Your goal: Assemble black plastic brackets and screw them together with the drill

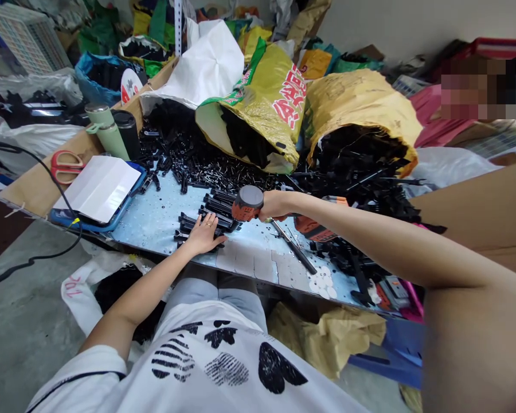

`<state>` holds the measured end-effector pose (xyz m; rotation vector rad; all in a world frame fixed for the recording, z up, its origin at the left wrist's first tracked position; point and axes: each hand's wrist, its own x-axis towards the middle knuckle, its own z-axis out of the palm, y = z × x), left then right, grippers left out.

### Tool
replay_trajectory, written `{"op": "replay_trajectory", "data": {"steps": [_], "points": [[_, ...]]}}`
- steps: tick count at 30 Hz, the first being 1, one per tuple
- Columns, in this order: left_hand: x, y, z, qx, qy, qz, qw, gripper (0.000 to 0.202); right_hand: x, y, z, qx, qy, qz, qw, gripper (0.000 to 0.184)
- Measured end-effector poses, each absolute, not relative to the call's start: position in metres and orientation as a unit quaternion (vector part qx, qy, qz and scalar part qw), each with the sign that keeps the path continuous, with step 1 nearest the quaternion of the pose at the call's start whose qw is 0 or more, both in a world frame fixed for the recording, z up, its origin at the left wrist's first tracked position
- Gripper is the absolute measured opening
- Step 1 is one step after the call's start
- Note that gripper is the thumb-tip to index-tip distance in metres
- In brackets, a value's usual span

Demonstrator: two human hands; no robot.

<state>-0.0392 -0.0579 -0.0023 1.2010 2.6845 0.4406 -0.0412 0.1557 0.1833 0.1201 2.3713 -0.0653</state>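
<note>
- While the left hand (pixel 204 232) lies flat with its fingers spread, palm down, it presses on the near end of a stack of black strips (pixel 217 207).
- The right hand (pixel 275 205) is closed around an orange and black driver (pixel 248 203), whose round grey end faces the camera; the tool hangs just over the far side of the stack.
- The strips lie in rows on the pale table (pixel 155 218), under the left hand's fingers and just left of the right hand.
- A thin black rod (pixel 294 248) lies slanted on the table below the right wrist, with white discs (pixel 322 283) near its lower end.
- Behind the stack spreads a pile (pixel 184 150) of loose black parts, spilling from three sacks.
- The yellow sack (pixel 279 92) bears big red characters, too creased to read; the brown sack (pixel 361 97) and the white sack (pixel 210 63) show no legible writing.
- To the left lie a white pad (pixel 98 186) in a blue case and red scissors (pixel 66 164), and a green flask (pixel 107 133) and a black flask (pixel 126 133) stand beside them.
- A white bag (pixel 79 287) under the table carries red marks that I cannot read.
</note>
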Motion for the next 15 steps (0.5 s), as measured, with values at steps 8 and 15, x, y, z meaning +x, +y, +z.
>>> {"op": "replay_trajectory", "data": {"steps": [8, 15], "points": [[-0.012, -0.087, -0.01, 0.381, 0.92, 0.095, 0.009, 0.085, -0.024, 0.125, 0.205, 0.007, 0.947, 0.004, 0.321, 0.025], [-0.011, -0.084, -0.019, 0.381, 0.921, 0.086, -0.009, 0.077, -0.038, 0.091, 0.191, -0.006, 0.922, -0.019, 0.387, 0.023]]}}
